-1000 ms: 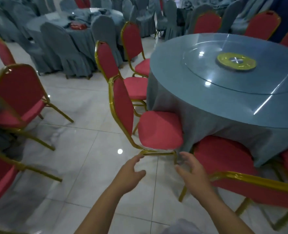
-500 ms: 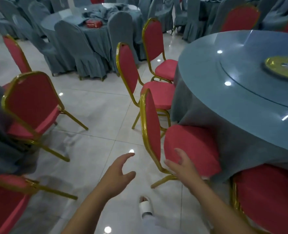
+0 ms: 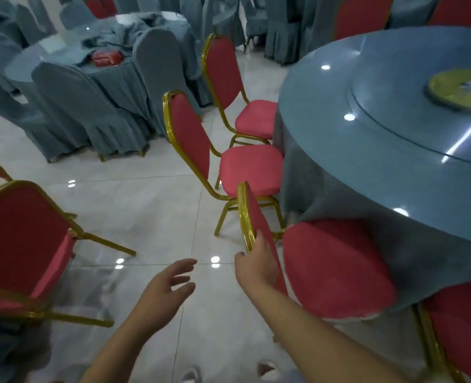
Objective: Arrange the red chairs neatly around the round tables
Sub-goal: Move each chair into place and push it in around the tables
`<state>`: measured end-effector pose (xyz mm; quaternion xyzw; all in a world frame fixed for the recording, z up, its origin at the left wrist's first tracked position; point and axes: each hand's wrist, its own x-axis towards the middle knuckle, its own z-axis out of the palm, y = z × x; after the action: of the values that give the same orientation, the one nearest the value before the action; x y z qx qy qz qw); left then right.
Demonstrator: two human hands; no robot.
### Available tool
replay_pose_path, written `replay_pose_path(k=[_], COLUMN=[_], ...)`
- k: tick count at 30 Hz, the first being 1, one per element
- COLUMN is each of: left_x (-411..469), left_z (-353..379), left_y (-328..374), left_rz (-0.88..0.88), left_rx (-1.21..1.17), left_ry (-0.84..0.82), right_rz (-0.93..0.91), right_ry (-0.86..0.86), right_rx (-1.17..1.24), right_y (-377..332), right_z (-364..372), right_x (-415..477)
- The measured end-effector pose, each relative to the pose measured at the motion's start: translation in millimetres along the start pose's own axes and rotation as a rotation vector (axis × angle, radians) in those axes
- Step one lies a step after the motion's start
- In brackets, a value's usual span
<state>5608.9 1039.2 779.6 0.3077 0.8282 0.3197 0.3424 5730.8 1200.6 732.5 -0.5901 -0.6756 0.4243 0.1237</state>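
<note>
**Desk:** Glossy pale floor point(image 3: 146, 205), banquet hall. What are you holding?

**Me:** I have my right hand point(image 3: 256, 268) clamped on the backrest edge of the nearest red chair point(image 3: 336, 269), thumb behind, fingers in front. Its seat touches the draped cloth of the round counter point(image 3: 381, 167).

**Desk:** And the other?

**Me:** My left hand point(image 3: 170, 283) hovers over the tiles, fingers spread, holding nothing.
</note>
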Motion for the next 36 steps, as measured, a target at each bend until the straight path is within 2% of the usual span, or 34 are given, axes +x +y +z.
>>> replay_pose_path(k=[3,8,10,14,17,20,25,30,33,36], left_x=[41,118,147,180,184,176,139,119,112,116], left_z=[-11,-36,-44,-39,-26,-14,-16,-37,-39,-32], left_y=[-2,29,53,85,81,49,-16,-66,-81,-84], left_rz=[-0.001,0.118,0.215,0.517,0.729,0.850,0.899,0.992,0.962,0.936], left_rx=[-0.012,0.178,0.288,0.609,0.853,1.065,0.863,0.951,0.881,0.808], left_ry=[-0.104,-0.355,-0.398,-0.448,-0.520,-0.620,-0.646,-0.702,-0.785,-0.781], right_rz=[0.024,0.156,0.179,0.154,0.162,0.225,0.404,0.356,0.383,0.388], right_ry=[0.065,0.098,0.071,0.083,0.109,0.091,0.138,0.343,0.394,0.410], right_rx=[-0.009,-0.073,-0.084,0.005,0.126,0.068,-0.103,-0.212,-0.284,-0.296], right_y=[-2,-1,-1,14,24,38,59,59,67,74], right_z=[5,4,3,1,-3,-2,17,58,64,59], right_x=[6,5,3,-29,-79,-132,-201,-229,-230,-222])
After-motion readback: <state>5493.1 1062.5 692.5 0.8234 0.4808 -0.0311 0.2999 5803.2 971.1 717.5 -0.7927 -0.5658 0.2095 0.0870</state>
